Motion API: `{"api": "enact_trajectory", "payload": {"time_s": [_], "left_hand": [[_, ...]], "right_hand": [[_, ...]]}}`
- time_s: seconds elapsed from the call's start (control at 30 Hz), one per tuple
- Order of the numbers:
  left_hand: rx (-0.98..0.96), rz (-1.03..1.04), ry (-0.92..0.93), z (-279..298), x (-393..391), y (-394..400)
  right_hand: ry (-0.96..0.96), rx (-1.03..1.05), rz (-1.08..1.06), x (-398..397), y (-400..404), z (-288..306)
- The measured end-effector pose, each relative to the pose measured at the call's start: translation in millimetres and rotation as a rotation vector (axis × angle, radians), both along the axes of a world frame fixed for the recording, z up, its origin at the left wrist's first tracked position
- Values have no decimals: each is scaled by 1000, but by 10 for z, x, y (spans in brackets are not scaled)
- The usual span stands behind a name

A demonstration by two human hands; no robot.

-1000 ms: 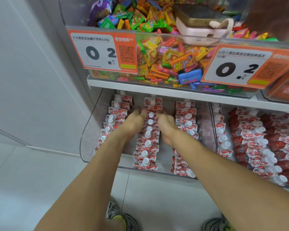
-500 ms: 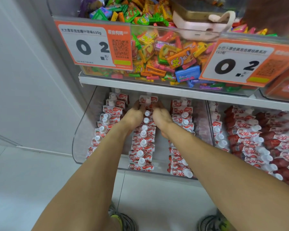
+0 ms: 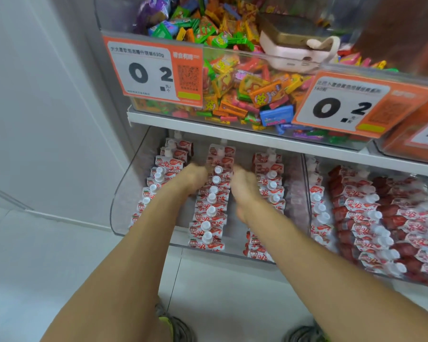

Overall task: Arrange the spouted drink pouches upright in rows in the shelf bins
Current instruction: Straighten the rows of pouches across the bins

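Red-and-white spouted drink pouches stand in three rows inside a clear shelf bin (image 3: 124,193). The middle row (image 3: 211,211) runs from the bin's front to its back, white caps up. My left hand (image 3: 192,178) sits against the left side of that row near its far end. On the row's right side, level with it, is my right hand (image 3: 245,185). Both hands are motion-blurred and their fingers point down into the gaps, so their grip is unclear. The left row (image 3: 158,174) and right row (image 3: 269,178) stand partly hidden behind my forearms.
A neighbouring bin (image 3: 307,183) to the right holds several packed rows of similar pouches (image 3: 368,218). Above, a white shelf edge (image 3: 232,137) carries a candy bin (image 3: 245,90) with orange price labels (image 3: 153,72) and a pink device (image 3: 294,53). A white wall panel stands left; shoes (image 3: 178,327) are on the floor below.
Both hands stay beside the far end of the middle row, drawn slightly back toward me and now blurred by motion. The view has tilted a little.
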State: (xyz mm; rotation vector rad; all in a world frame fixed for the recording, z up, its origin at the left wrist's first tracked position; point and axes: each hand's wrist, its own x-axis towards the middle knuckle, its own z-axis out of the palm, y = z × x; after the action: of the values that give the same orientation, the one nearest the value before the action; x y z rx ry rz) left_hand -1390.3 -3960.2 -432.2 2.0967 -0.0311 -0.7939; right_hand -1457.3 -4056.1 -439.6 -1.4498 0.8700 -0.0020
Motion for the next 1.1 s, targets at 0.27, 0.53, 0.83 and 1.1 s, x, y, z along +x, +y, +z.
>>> {"api": "enact_trajectory", "payload": {"time_s": [0.27,0.53,0.83,1.1], "left_hand": [[131,-155,-9,102,-545,358],[134,-225,57,181,-698,544],[173,-312,-52,60,-689,535],[217,-365,-82,47,-697,514]], "right_hand": [[70,63,421,-703,158,179],[74,7,561,-864,117,300],[138,75,539,-854,142,350],[186,86,550,-774,162,234]]}}
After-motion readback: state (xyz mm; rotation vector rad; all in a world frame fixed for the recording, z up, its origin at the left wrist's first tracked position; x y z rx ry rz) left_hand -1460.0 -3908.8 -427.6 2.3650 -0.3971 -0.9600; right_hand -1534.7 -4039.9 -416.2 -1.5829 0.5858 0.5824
